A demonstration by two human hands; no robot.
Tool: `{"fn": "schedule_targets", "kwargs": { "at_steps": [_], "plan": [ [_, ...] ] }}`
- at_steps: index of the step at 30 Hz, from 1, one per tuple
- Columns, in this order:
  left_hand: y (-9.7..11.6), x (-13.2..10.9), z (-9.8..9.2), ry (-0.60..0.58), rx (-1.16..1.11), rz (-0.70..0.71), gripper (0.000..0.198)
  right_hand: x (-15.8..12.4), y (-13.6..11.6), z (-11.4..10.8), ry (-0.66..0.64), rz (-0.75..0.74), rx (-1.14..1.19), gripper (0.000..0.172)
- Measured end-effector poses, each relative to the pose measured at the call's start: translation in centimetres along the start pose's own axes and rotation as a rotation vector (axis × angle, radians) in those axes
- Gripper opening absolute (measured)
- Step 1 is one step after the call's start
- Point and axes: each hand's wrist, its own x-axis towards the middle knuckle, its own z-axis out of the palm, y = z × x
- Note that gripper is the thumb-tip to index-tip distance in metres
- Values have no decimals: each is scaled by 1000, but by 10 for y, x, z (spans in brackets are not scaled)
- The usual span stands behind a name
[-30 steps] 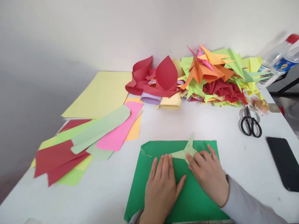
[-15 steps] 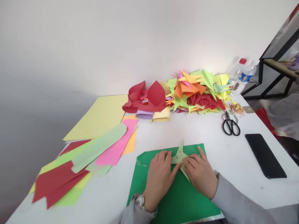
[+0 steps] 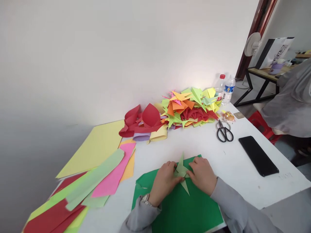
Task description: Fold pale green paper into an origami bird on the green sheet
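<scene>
A pale green folded paper crane [image 3: 181, 169] with pointed ends lies over the green sheet [image 3: 187, 210] in front of me. My left hand [image 3: 165, 181] pinches its left side between thumb and fingers. On the opposite side, my right hand [image 3: 203, 174] grips the other edge with its thumb and curled fingers. One point of the folded paper sticks up away from me, another points down toward me between the hands. The parts under my fingers are hidden.
Coloured paper strips [image 3: 114, 171] and a yellow sheet [image 3: 94, 145] lie left. Behind are red curled paper [image 3: 150, 118] and a heap of folded paper shapes [image 3: 191, 106]. Scissors [image 3: 224, 132], a black phone [image 3: 259, 155] and bottles [image 3: 228, 92] are right. A person [image 3: 291, 103] sits beyond.
The view has swung to the right, so the table things sit further left. My right hand has shifted outward on the folded paper, its fingers now curled at the right edge.
</scene>
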Motion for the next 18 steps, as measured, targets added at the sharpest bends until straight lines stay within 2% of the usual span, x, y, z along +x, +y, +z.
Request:
{"fn": "schedule_targets", "kwargs": {
  "at_steps": [5,11,15,17,18],
  "plan": [
    [1,2,2,17,-18,3,26,10,-13,-1,-87,33,27,16],
    [3,-5,4,-10,-102,-31,27,16,-10,-9,-180,76,204,17],
    [9,-9,-11,-63,-219,-29,27,15,-9,-20,-199,43,341,23],
    [12,-10,-23,-183,-447,37,18,14,-9,-28,-196,7,376,19],
    [13,-10,-28,-205,-490,65,15,14,-9,-32,-192,-11,383,16]
  ]
}}
